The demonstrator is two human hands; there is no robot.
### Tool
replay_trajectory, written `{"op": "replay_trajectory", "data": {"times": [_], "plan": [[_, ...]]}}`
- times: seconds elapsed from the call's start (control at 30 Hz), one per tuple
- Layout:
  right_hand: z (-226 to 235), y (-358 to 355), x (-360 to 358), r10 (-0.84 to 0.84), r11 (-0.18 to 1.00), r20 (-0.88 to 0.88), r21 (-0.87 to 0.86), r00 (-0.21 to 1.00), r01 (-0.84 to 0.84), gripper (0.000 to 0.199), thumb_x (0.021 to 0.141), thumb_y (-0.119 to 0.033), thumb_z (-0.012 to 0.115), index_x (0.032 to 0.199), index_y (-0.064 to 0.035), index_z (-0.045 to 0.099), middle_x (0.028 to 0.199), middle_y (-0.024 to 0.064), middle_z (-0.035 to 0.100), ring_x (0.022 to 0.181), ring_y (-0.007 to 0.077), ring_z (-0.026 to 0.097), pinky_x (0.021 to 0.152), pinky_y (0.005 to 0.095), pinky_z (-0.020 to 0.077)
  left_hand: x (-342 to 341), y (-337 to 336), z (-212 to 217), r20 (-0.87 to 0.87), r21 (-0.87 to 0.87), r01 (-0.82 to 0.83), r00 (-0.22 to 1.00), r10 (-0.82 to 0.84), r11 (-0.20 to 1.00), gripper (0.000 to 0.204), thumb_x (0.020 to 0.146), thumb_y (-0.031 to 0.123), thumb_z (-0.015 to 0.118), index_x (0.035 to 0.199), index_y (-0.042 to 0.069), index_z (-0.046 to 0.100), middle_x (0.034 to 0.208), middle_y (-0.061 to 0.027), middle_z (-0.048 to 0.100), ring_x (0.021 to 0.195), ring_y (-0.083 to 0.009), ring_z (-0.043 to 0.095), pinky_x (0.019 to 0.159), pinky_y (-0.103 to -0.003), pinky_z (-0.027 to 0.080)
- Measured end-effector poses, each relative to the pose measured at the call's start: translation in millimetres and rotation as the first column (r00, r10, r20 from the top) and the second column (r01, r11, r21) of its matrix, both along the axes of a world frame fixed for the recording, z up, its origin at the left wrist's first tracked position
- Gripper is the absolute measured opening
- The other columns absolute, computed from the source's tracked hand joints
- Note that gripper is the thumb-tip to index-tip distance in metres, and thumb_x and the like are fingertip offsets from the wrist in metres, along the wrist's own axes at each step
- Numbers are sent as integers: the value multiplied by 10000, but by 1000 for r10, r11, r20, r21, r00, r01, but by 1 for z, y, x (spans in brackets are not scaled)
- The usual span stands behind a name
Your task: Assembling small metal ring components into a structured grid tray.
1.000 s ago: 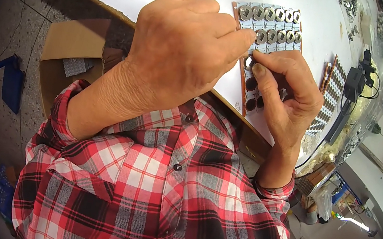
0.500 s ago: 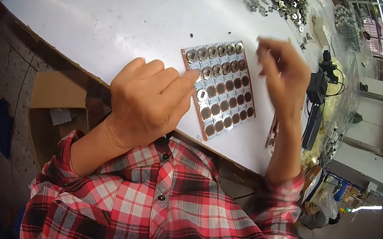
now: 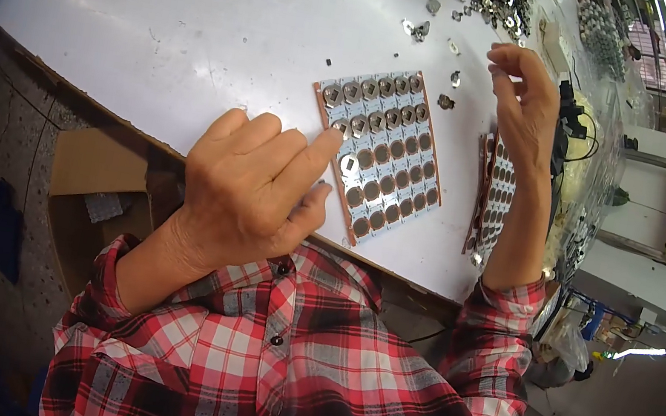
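Since the open right hand [image 3: 531, 95] left for the upper right, I see just one metal clip [image 3: 349, 166] starting row three on the circuit panel [image 3: 386, 135], the grip of the left hand [image 3: 247, 178] unclear.

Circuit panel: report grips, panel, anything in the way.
Left grip at left edge of circuit panel, partly covering it. Right grip open, off its right side. Metal pieces fill two far rows, one in third. Loose piece beside right edge.

Left hand [image 3: 255, 183] points its index finger, others curled; right hand [image 3: 528, 99] is farther forward, fingers loosely bent.
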State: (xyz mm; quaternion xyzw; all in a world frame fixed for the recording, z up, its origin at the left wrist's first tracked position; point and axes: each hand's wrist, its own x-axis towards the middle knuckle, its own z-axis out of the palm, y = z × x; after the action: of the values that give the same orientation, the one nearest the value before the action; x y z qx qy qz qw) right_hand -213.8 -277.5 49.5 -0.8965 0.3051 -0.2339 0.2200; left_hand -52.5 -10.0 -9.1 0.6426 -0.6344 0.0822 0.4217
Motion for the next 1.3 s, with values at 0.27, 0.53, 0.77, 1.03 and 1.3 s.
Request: {"op": "replay_trajectory", "data": {"times": [0.27,0.53,0.77,1.03,1.3], "plan": [[-4,46,-30,-93,974,-80,200,992,108,113,888,18,649,992,1,691,876,-3,686,811,58,630,765,219,495,5,1,-8,59,16,-139,989,138,990,367,679,10,674,1042,25,726,672,-31,495,603,-196,486,554,-350,347],[-31,63,-24,14,998,-52,-57,999,-17,165,900,6,686,1052,-40,730,898,21,687,717,80,589,651,217,459,5,-3,-15,-4,-39,-185,983,185,982,301,761,4,724,1057,60,728,648,-15,539,572,-189,489,553,-345,343],[-27,51,-36,-166,984,42,67,985,163,92,930,-21,675,1015,-34,709,857,1,661,754,69,590,702,233,489,8,-4,-12,50,-84,-180,982,184,980,281,773,25,737,1051,64,726,633,-6,524,556,-179,473,542,-336,329],[-20,70,-34,53,999,-100,-1,994,-53,76,916,-21,690,991,-30,694,860,-9,665,721,62,557,679,223,466,6,-1,-20,44,-108,-173,983,179,979,260,779,42,744,1037,63,726,638,-7,535,552,-181,477,535,-337,332],[-17,65,-37,-100,995,-5,21,995,101,133,921,-25,676,1054,-25,687,908,15,681,751,81,582,663,239,467,9,-8,-8,67,-94,-173,981,180,980,230,774,39,723,1003,45,725,642,-27,530,556,-209,485,540,-357,337]]}}
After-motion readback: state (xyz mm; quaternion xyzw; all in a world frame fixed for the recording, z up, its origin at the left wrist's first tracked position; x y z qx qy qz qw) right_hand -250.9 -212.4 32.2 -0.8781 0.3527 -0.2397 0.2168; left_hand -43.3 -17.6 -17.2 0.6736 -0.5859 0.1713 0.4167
